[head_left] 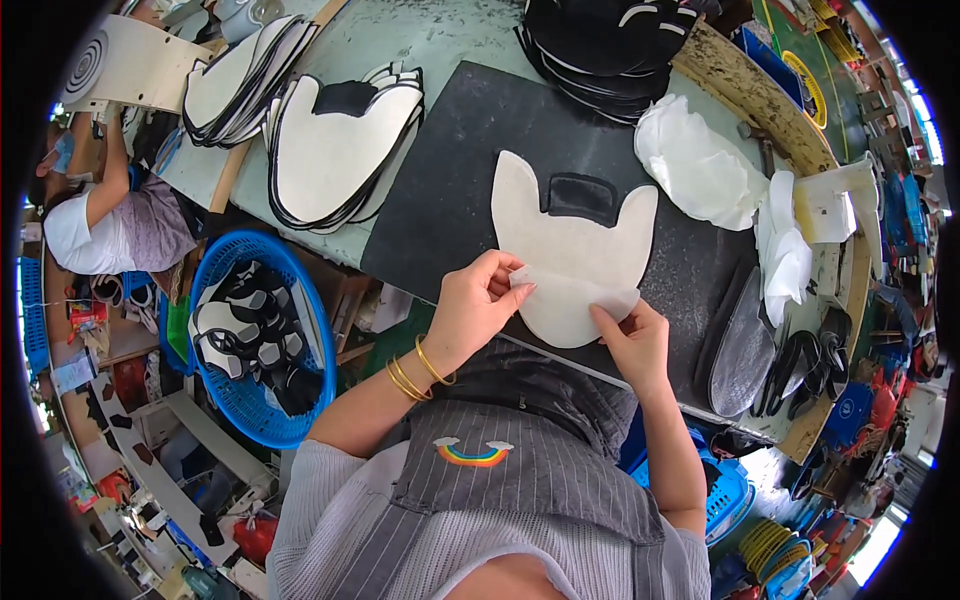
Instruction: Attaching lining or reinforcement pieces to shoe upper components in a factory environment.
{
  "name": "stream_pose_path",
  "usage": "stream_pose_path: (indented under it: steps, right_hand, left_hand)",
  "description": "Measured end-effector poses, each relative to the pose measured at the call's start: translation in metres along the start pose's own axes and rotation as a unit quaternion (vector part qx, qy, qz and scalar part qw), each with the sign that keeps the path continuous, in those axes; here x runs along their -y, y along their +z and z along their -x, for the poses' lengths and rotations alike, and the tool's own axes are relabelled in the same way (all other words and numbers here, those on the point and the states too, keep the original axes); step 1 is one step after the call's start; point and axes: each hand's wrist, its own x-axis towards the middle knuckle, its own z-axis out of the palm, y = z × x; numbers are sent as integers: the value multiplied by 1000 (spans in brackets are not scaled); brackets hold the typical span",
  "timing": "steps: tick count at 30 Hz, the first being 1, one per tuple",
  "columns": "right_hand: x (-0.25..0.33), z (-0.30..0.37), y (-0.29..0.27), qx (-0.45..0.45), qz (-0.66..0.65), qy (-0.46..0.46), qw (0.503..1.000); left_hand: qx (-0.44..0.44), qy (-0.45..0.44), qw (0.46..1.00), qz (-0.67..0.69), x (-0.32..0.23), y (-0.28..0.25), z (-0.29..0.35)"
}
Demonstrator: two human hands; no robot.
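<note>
A cream shoe-upper piece (570, 240) with two upward prongs lies on a black mat (450, 160), a black tongue-like patch (583, 197) between the prongs. Across its rounded lower end I hold a thin white sheet (565, 288), stretched between both hands. My left hand (478, 300), with gold bangles at the wrist, pinches the sheet's left corner between thumb and fingertips. At the opposite corner my right hand (635, 342) pinches it the same way. The sheet partly covers the cream piece beneath.
Stacks of cream, black-edged pieces (340, 150) lie left of the mat; black pieces (600, 60) are piled behind. White sheets (700, 165) and a dark sole-shaped pad (738, 345) sit at right. A blue basket (322, 350) of parts stands left; a co-worker (120, 215) is beyond.
</note>
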Motion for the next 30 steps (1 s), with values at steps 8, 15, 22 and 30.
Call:
stream_pose_path:
  steps: [8,15,22,30]
  right_hand:
    - [5,-3,7,-48,183,-108,976]
    - [6,-1,-9,-188,438,-226,850]
    - [5,4,30,0,298,-357,885]
    - [31,-32,22,103,275,-391,872]
  left_hand:
    - [-37,300,893,-333,-7,10,20]
    - [156,288,879,-346,-13,18,39]
    - [165,312,846,-399,-14,-29,10]
    - [135,383,855,-323,-11,-3,42]
